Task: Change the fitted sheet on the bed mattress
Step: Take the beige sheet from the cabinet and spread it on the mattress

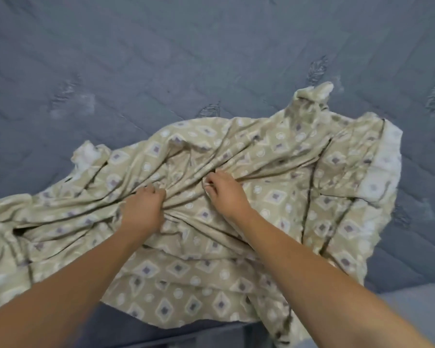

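A beige fitted sheet [274,167] with a diamond pattern lies bunched and wrinkled on the near part of a bare blue-grey quilted mattress [161,59]. My left hand [143,209] grips a gathered fold of the sheet near its middle, fingers curled into the cloth. My right hand [224,192] pinches a fold just to the right, a hand's width away. Creases radiate from both grips. The sheet's pale underside shows at its right and far-left edges. Part of the sheet hangs over the mattress's near edge.
The mattress stretches bare to the top, left and right of the frame. Its near edge [412,295] runs along the lower right, with a dark gap below the sheet at the bottom centre.
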Demonstrator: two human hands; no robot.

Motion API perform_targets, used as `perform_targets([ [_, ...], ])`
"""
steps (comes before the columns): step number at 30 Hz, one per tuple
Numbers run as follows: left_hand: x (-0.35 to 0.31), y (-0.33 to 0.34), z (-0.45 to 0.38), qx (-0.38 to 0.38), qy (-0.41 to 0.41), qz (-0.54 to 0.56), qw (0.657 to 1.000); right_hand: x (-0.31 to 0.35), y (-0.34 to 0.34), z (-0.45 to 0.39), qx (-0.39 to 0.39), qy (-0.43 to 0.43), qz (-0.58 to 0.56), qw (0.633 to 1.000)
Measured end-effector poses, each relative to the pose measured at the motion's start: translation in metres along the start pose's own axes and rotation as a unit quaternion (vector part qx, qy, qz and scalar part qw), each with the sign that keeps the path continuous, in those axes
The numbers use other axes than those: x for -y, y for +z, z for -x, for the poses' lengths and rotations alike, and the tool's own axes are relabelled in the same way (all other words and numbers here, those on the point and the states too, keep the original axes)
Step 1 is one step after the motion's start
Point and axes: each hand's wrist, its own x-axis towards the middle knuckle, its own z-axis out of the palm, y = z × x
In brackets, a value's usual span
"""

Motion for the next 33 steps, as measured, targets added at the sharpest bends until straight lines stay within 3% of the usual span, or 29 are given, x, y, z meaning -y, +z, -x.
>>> perform_targets([
  [5,-0.064,-0.001,-0.018,-0.065,0.077,0.053,0.993,-0.060,-0.044,0.063,-0.056,0.022,0.127,0.990],
  [8,-0.130,-0.006,-0.027,-0.062,0.135,0.101,0.984,-0.100,-0.089,0.108,-0.096,0.060,0.188,0.976],
  [12,-0.224,-0.009,-0.031,-0.073,0.217,0.088,0.969,-0.150,-0.135,0.161,-0.119,0.111,0.229,0.960],
  [15,-0.289,-0.006,-0.032,-0.005,0.216,0.128,0.968,-0.174,-0.155,0.188,-0.125,0.150,0.248,0.949],
  [17,-0.325,-0.001,-0.032,0.065,0.197,0.138,0.968,-0.191,-0.171,0.201,-0.134,0.222,0.240,0.935],
  [21,-0.374,0.019,-0.029,0.112,0.189,0.103,0.970,-0.237,-0.193,0.222,-0.105,0.339,0.125,0.927],
  [26,-0.416,0.036,-0.033,0.123,0.081,0.304,0.941,-0.274,-0.211,0.226,-0.121,0.256,0.078,0.956],
  [33,-0.423,0.048,-0.034,0.106,0.014,0.436,0.894,-0.260,-0.230,0.208,-0.108,0.120,-0.037,0.986],
])
